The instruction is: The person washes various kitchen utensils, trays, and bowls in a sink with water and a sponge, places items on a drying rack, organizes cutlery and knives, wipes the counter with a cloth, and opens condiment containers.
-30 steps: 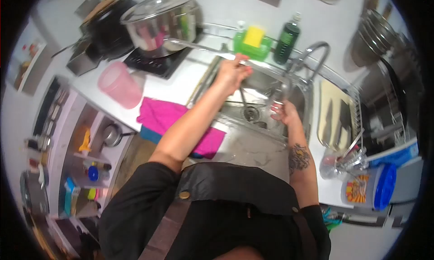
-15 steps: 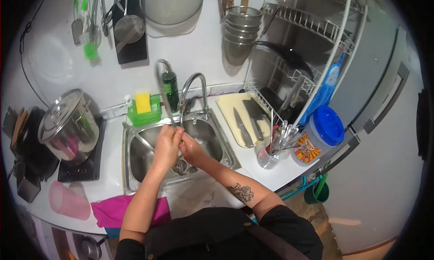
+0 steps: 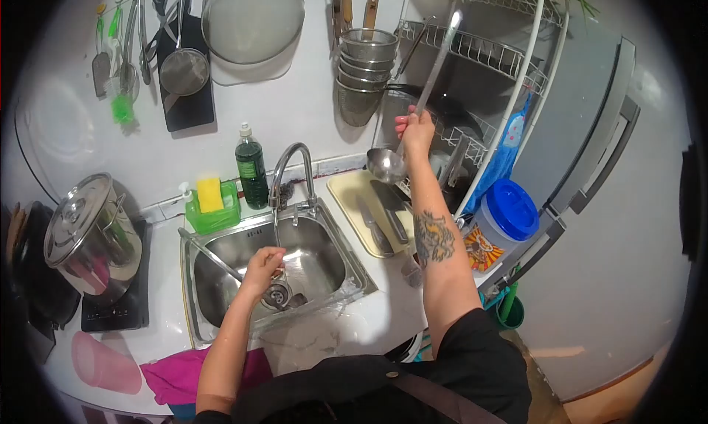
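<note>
My right hand [image 3: 417, 133] is closed round the long handle of a steel ladle [image 3: 386, 165], raised in front of the dish rack. The ladle's bowl hangs low, above the cream cutting board [image 3: 344, 189], and its handle end points up. Over the sink [image 3: 317, 251], my left hand [image 3: 263, 270] is closed beside the stream from the faucet [image 3: 297, 155]; whatever its fingers hold, if anything, is too small to tell. Another long-handled utensil [image 3: 214, 254] leans in the sink, its far end by the drain.
Knives [image 3: 391, 214] lie on the cutting board. Behind the sink stand a green soap bottle [image 3: 252, 169] and a yellow sponge [image 3: 210, 195] in a green holder. A large pot [image 3: 96, 240] sits at left; a blue-lidded tub [image 3: 505, 221] stands at right.
My hands have parted. My right hand has moved up and right to the dish rack with the ladle, while my left hand has stayed over the sink.
</note>
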A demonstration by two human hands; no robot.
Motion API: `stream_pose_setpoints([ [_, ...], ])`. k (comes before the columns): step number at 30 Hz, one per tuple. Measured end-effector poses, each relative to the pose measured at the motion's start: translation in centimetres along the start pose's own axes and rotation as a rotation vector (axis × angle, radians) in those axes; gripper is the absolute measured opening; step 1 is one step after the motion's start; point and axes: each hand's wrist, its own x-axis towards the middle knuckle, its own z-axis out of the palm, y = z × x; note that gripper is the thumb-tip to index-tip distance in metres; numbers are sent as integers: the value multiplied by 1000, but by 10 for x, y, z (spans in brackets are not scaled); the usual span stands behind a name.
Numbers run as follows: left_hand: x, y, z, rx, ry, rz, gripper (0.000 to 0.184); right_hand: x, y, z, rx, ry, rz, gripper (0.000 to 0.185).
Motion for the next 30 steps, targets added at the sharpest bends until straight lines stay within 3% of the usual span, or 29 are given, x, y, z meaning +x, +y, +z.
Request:
stream_pose_setpoints([
  [2,0,-6,-4,-54,26,-42,21,19,4,0,-51,90,127,19],
  [8,1,-17,-10,-62,38,-131,23,46,37,5,-157,75,186,19],
  [21,3,-37,-13,-66,5,-228,26,77,80,-5,-231,62,209,16],
  [30,3,-47,-12,-60,36,-245,20,89,79,11,-384,63,57,17],
])
